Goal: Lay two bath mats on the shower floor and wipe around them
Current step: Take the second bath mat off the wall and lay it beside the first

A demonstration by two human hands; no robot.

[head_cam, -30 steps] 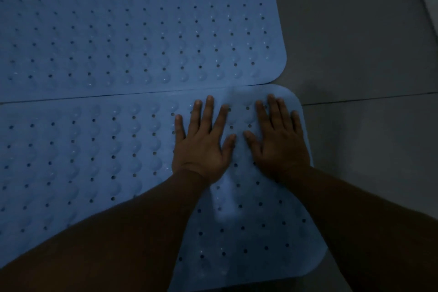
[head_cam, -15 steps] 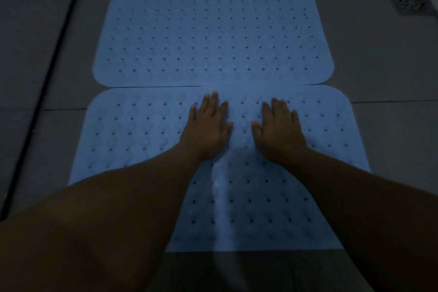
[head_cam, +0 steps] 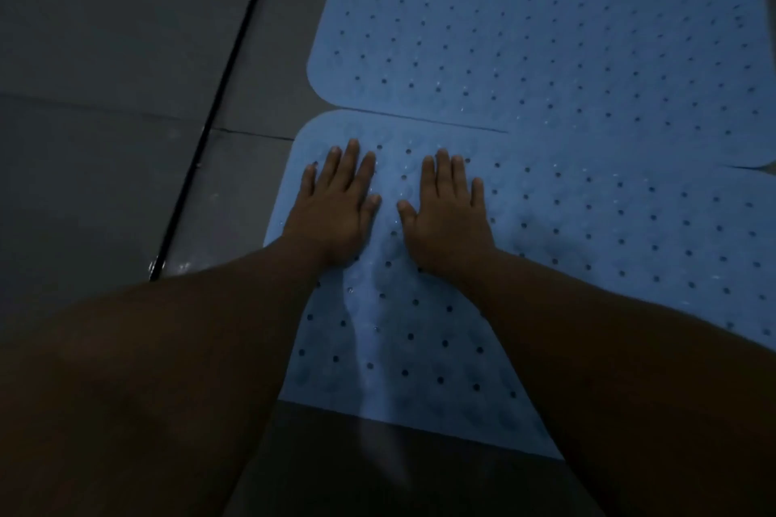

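Two light blue bath mats dotted with small holes lie flat on the grey floor, long edges touching. The far mat point(head_cam: 546, 38) fills the upper right. The near mat point(head_cam: 609, 231) runs from the centre out past the right edge. My left hand point(head_cam: 336, 206) presses flat on the near mat's far-left corner, fingers straight and spread. My right hand point(head_cam: 449, 214) presses flat beside it, a small gap between the thumbs. Neither hand holds anything. My forearms cover part of the near mat's front.
Grey floor tiles point(head_cam: 105, 55) lie to the left of the mats. A dark groove point(head_cam: 214, 105) runs diagonally through the tiles just left of the near mat, with wet glints near its lower end. Lighting is dim.
Both hands have slid leftward across the near mat, from its right end through its middle to its left end, staying flat. The view followed them left.
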